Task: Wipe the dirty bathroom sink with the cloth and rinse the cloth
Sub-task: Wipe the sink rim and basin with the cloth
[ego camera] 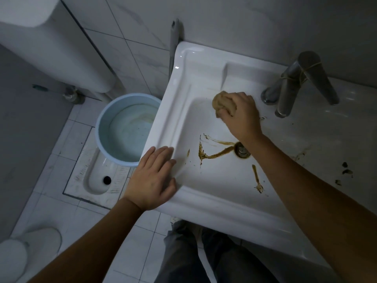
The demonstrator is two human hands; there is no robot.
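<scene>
Right hand [240, 115] grips a balled-up tan cloth [222, 103] and presses it against the back slope of the white ceramic sink [183, 82], just left of the chrome tap [299, 82]. Left hand [153, 178] lies flat, fingers straight, on the sink's near-left rim. Brown smears [206, 152] streak the basin toward the metal drain [242, 151]. On the tiled floor, a pale blue plastic bucket [102, 123] stands beside the white squat toilet pan [91, 176]
</scene>
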